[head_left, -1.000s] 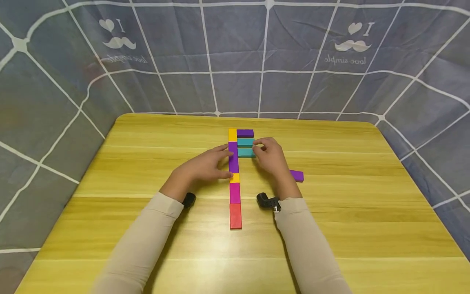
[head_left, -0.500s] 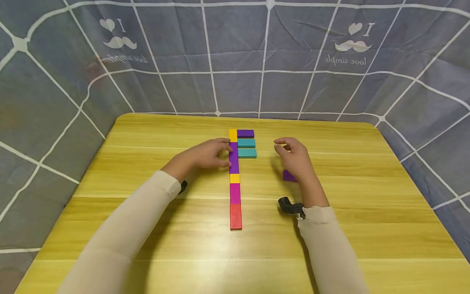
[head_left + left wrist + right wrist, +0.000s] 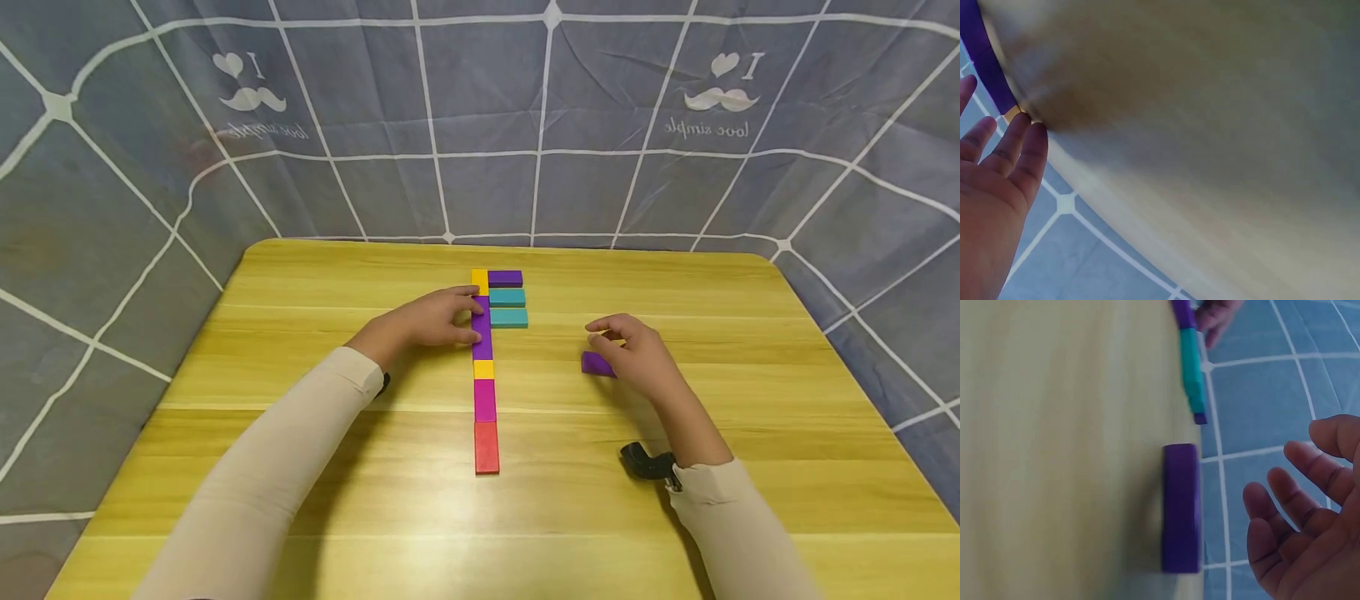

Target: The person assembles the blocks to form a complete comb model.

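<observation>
A straight column of flat colored blocks runs toward me in the head view: a yellow block (image 3: pixel 480 277), a long purple block (image 3: pixel 484 348), a small yellow block (image 3: pixel 483 369), a magenta block (image 3: pixel 484 400) and a red block (image 3: pixel 487 448). To the right of its far end lie a dark purple block (image 3: pixel 506 278) and two teal blocks (image 3: pixel 508 318). My left hand (image 3: pixel 429 321) has its fingertips at the long purple block, fingers loosely bent. My right hand (image 3: pixel 636 357) hovers at a loose purple block (image 3: pixel 595 364), partly covering it; the right wrist view shows nothing in its fingers.
Everything lies on a yellow wood-grain table (image 3: pixel 405 500). A grey curtain (image 3: pixel 487 100) with white grid lines surrounds its back and sides. A black wrist camera (image 3: pixel 647 462) juts from the right wrist above the tabletop.
My right hand has left the teal blocks and moved right and nearer, to the loose purple block. My left hand's thumb has shifted from the small yellow block up to the long purple one.
</observation>
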The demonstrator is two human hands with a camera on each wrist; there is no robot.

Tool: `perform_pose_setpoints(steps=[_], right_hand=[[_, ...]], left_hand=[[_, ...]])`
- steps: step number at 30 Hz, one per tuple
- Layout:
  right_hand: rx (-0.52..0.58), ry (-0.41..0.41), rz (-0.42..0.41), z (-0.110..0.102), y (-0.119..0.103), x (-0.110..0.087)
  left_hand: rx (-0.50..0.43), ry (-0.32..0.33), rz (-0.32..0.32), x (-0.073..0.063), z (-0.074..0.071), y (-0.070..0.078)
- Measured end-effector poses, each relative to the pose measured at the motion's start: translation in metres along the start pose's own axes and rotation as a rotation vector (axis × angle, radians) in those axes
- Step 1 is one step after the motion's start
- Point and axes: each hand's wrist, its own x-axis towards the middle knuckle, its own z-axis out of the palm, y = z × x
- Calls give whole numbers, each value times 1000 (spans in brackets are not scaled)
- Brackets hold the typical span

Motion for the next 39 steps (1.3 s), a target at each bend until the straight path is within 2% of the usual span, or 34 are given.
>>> perform_pose_setpoints(steps=[6, 11, 20, 28, 39], right_hand=[[-24, 7, -87, 1, 6, -11], [-76, 27, -119, -1, 11, -14], [-143, 11, -139, -3, 17, -20], [-213, 17, -152, -1, 22, -20], [-262, 61, -155, 1, 26, -22]], left_hand=[[28, 8, 26, -1, 0, -2], [22, -3, 31, -2, 0, -2], [-9, -17, 9, -1, 1, -2], [-43, -29, -37, -1, 0, -2], [-60, -16, -15, 0, 3, -5]])
